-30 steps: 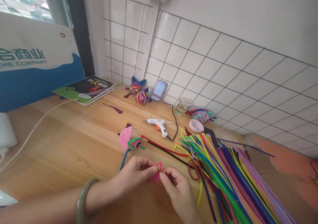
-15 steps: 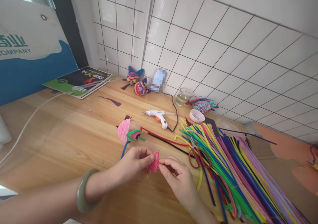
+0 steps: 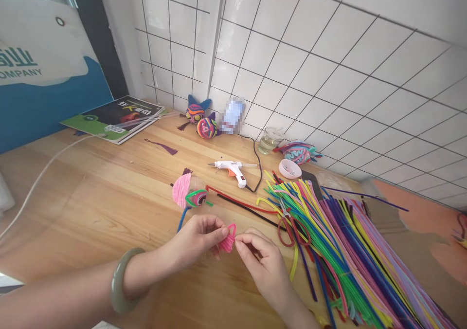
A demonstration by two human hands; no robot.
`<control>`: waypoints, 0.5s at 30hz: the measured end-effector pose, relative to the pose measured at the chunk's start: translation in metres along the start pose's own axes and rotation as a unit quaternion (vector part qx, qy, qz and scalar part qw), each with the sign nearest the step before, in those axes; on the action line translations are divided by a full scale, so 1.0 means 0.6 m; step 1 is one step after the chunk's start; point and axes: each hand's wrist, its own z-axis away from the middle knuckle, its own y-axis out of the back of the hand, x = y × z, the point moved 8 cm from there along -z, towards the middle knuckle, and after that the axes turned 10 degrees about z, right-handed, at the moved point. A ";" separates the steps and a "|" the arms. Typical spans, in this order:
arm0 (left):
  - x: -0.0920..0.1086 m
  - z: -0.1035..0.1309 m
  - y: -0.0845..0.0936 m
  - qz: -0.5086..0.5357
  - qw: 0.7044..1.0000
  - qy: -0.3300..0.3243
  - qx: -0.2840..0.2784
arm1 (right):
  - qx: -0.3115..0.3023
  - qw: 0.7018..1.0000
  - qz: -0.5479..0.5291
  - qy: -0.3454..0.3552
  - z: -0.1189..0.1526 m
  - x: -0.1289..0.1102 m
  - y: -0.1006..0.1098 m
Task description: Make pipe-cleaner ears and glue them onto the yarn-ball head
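Observation:
Between the thumb and fingers of my left hand (image 3: 206, 234) is a small coiled piece of pink pipe cleaner (image 3: 227, 243), with a loop standing up at its top. My right hand (image 3: 260, 256) is pinched closed right beside the piece's right edge; whatever is between those fingertips is too small to make out. Just beyond my left hand lies a rounded clear form partly covered in pink pipe cleaner (image 3: 180, 191), with a green-edged eye shape (image 3: 196, 198) on its side. A blue pipe cleaner (image 3: 182, 219) sticks out below it.
Red-handled scissors (image 3: 288, 227) rest on a large spread of coloured pipe cleaners (image 3: 350, 256) at right. A white glue gun (image 3: 233, 169) lies beyond my hands. Farther back are a glass jar (image 3: 269, 141), a pink dish (image 3: 290, 169), finished colourful fish (image 3: 299, 152) and a booklet (image 3: 116, 117).
My right hand has shifted very slightly to the right, and the pink piece has turned a little in my left fingers. The camera view has moved slightly; the table things stay put.

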 end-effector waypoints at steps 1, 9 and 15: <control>0.001 0.000 -0.001 -0.002 1.000 -0.002 -0.001 | 0.000 1.000 -0.004 -0.001 0.000 0.000 0.000; 0.004 0.004 -0.010 0.020 0.999 0.020 -0.014 | -0.017 1.000 -0.018 0.011 -0.001 -0.008 -0.003; 0.001 0.007 -0.014 0.018 0.999 0.031 -0.024 | -0.014 0.999 -0.024 0.036 0.001 -0.012 -0.003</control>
